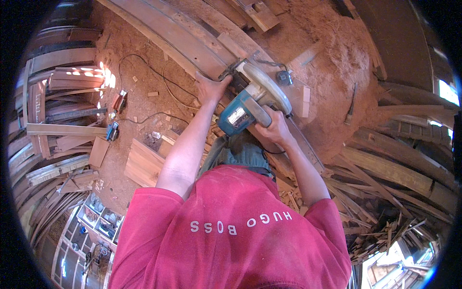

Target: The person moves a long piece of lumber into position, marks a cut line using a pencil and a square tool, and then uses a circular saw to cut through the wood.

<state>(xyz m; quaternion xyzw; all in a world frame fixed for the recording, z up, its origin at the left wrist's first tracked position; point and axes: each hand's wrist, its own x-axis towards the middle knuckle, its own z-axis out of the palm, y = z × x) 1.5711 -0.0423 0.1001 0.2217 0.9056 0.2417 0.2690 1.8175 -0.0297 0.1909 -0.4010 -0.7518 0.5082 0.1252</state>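
Observation:
A teal circular saw [236, 114] with a pale metal blade guard rests on a long wooden board [185, 36] in front of me. My right hand [275, 126] is wrapped round the saw's rear handle. At the board's near edge, my left hand [211, 90] has its thumb and a finger spread apart; the thumb reaches to the front of the saw's base. The other left fingers are partly hidden. The blade itself is hidden under the guard and the saw's body.
Sawdust and wood scraps cover the floor [337, 67]. A small dark block-shaped object [284, 77] lies beyond the saw. Cords run to a blue power tool [112, 131] and an orange one [119, 100] at left. Stacked planks [399, 168] line both sides; a compartment shelf [98, 219] stands lower left.

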